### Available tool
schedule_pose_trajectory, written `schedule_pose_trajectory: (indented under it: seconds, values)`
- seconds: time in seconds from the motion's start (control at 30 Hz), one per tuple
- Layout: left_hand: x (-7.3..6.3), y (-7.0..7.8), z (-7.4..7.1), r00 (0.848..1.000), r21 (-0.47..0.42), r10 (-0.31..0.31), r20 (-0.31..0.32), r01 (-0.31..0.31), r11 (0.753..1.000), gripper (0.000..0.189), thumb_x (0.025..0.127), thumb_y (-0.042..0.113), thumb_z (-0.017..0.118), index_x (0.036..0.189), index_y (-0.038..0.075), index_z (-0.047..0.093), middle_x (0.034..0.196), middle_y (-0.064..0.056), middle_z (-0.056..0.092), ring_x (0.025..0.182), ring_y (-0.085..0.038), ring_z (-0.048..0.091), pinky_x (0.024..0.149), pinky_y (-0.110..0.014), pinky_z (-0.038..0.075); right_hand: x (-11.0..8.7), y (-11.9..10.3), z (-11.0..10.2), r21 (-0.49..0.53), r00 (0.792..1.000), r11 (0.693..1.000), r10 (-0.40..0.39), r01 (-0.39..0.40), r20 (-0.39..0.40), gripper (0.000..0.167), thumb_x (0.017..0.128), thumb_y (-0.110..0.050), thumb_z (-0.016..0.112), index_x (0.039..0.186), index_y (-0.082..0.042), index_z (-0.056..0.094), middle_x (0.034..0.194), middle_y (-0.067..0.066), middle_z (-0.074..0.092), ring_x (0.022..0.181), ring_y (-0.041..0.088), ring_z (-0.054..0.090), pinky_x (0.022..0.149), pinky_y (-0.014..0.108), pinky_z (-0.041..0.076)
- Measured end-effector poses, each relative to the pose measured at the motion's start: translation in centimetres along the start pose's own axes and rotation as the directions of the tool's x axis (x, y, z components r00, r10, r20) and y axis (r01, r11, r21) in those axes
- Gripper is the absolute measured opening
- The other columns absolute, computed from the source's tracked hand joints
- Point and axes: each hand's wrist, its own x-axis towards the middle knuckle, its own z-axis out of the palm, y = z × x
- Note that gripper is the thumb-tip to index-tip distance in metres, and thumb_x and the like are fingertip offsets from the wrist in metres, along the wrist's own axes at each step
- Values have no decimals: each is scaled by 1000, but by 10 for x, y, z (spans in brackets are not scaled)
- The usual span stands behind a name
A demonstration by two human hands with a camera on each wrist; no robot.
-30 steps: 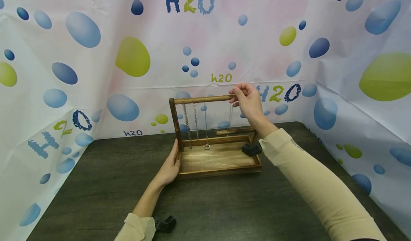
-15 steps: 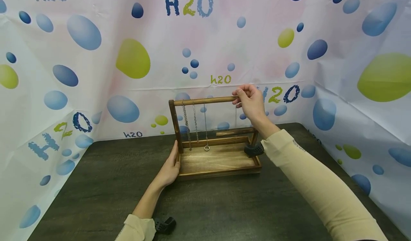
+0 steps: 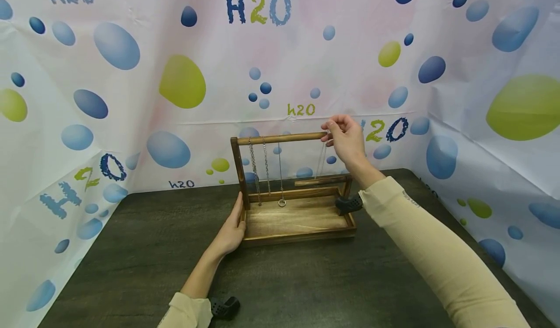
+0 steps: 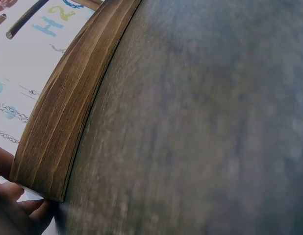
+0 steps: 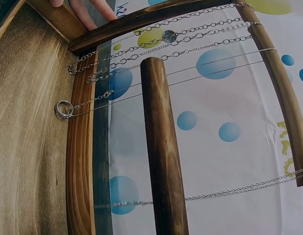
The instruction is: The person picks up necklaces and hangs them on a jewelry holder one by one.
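Note:
A wooden jewelry stand (image 3: 297,237) has a shallow tray and a raised bar (image 3: 284,138) that rises from a left post. Several silver chain necklaces (image 5: 181,48) hang near the bar's left end. One thin necklace bears a ring (image 3: 282,203), which hangs low over the tray. My left hand (image 3: 229,228) holds the stand's left end, with the thumb in front and fingers along the side. Above the bar's right end, my right hand (image 3: 346,138) pinches a fine chain necklace (image 5: 239,190), whose two strands dangle below the fingers.
A shorter, lower rod (image 5: 164,147) runs inward from the stand's right side, behind the tray. Dark wood-grain tabletop (image 3: 284,279) surrounds the stand. A white printed backdrop (image 3: 262,46) rises behind it. Black wrist devices (image 3: 348,204) sit under both cuffs.
My right hand has shifted to the right along the bar, taking the fine necklace to the bar's right end. Its strands swing slightly. The left hand stays on the stand.

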Motion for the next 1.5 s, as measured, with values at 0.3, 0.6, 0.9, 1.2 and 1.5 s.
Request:
schedule_pose_trajectory:
  seconds: [0.3, 0.6, 0.9, 1.2, 1.5]
  values:
    - [0, 2, 0, 1000, -9, 15, 2, -15, 1000, 80, 102, -8, 30, 162, 26, -11, 167, -7, -12, 152, -33, -3, 118, -57, 7, 1, 1, -6, -11, 1000, 1000, -5, 5, -19, 16, 105, -16, 54, 111, -2, 59, 98, 4, 70, 72, 15, 68, 65, 25, 54]
    - [0, 0, 0, 1000, 0, 11, 2, -11, 1000, 82, 101, -9, 31, 162, 25, -12, 167, -8, -12, 152, -34, -4, 118, -58, 7, 2, 1, -8, -32, 1000, 999, -14, 13, -23, 14, 105, -16, 54, 109, -4, 59, 109, 21, 68, 72, 15, 68, 65, 24, 54]
    - [-1, 1, 0, 1000, -13, 9, 12, -9, 1000, 81, 101, -10, 30, 162, 25, -12, 167, -8, -12, 152, -34, -4, 118, -57, 7, 5, 2, -8, -57, 1000, 998, -5, 5, 5, 16, 105, -16, 52, 112, -2, 58, 102, 7, 69, 73, 16, 69, 67, 25, 55]
    - [0, 0, -1, 1000, -16, 4, 12, -4, 1000, 82, 101, -10, 30, 161, 25, -12, 167, -9, -12, 152, -34, -4, 118, -57, 6, 3, 3, -3, -48, 999, 999, -7, 9, 41, 15, 105, -15, 52, 110, -1, 57, 105, 9, 70, 72, 16, 71, 66, 26, 55]
    - [0, -2, -1, 1000, -3, 12, 7, -12, 1000, 82, 101, -10, 31, 162, 24, -12, 167, -9, -12, 152, -34, -5, 117, -58, 7, 1, 3, 4, -72, 997, 997, 4, 1, 74, 18, 106, -16, 53, 113, -1, 58, 110, 13, 70, 75, 16, 71, 69, 28, 56]
